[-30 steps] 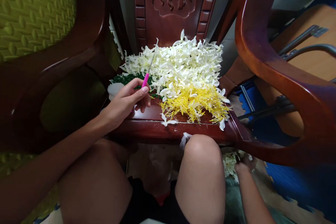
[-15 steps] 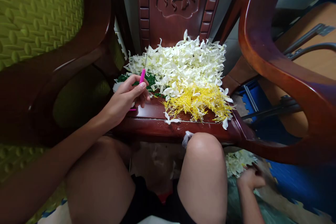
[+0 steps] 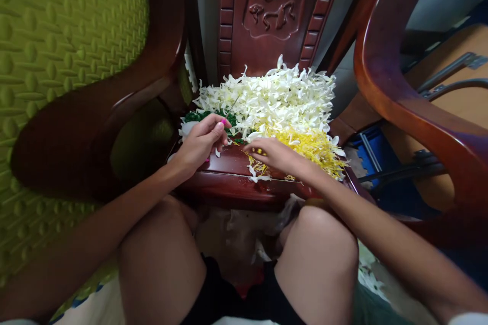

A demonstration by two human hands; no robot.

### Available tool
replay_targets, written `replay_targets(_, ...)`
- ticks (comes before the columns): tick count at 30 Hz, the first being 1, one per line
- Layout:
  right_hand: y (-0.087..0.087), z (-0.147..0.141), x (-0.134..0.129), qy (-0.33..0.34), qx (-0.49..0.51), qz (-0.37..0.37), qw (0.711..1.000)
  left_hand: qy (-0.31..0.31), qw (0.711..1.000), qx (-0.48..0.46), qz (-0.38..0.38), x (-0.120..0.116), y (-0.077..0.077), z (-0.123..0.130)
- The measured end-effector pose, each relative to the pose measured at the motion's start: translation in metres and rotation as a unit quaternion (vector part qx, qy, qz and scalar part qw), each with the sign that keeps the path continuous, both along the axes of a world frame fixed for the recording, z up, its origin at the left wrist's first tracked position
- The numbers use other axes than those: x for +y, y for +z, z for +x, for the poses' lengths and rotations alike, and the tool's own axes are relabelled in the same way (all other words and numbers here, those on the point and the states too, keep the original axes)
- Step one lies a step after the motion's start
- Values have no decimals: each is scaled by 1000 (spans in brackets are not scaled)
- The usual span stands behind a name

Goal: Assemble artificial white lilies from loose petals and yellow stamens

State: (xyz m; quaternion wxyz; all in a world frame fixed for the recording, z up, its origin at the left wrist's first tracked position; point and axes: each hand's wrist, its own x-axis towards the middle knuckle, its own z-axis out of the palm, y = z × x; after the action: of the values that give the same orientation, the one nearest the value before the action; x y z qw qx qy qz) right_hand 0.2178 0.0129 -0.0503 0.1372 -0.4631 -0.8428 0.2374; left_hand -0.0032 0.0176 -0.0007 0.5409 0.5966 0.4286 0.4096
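In the head view my left hand [image 3: 208, 138] is closed on a pink-handled needle tool [image 3: 224, 122], whose thin metal tip points up over the white petals. My right hand [image 3: 272, 153] hovers at the near edge of the flower pile, its fingers bent; whether it pinches anything cannot be made out. White petals [image 3: 282, 94] are heaped across the seat of a carved wooden chair [image 3: 224, 180]. Thin yellow strands [image 3: 318, 150] lie in front of them on the right. Small green pieces [image 3: 208, 117] sit behind my left hand.
Curved wooden armrests [image 3: 385, 61] rise on both sides, with a yellow-green textured mat [image 3: 68, 25] at the left. A clear plastic bag [image 3: 290, 210] hangs by my right knee. More white flowers [image 3: 369, 274] lie low at the right, near blue matting.
My right hand has come up from the flowers low at the right to the near edge of the seat. The pink tool in my left hand now leans to the right.
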Motion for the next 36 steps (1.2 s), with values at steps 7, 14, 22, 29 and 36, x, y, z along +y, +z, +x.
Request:
replay_targets(7,-66,-56,65,-79,-47,-10,996,16,999,49,-2,14,-14,-11)
replay_targets(14,-66,-53,66,-140,-16,-35,989,-8,997,77,-13,22,-27,-23)
replay_targets(22,-20,-36,52,-232,130,-35,963,-25,984,178,4,20,-27,-22)
replay_targets(29,4,-16,19,-180,448,-96,870,-90,966,241,-1,16,-15,-7)
replay_targets(36,12,-10,14,-87,622,-148,764,-67,970,233,25,17,-7,7)
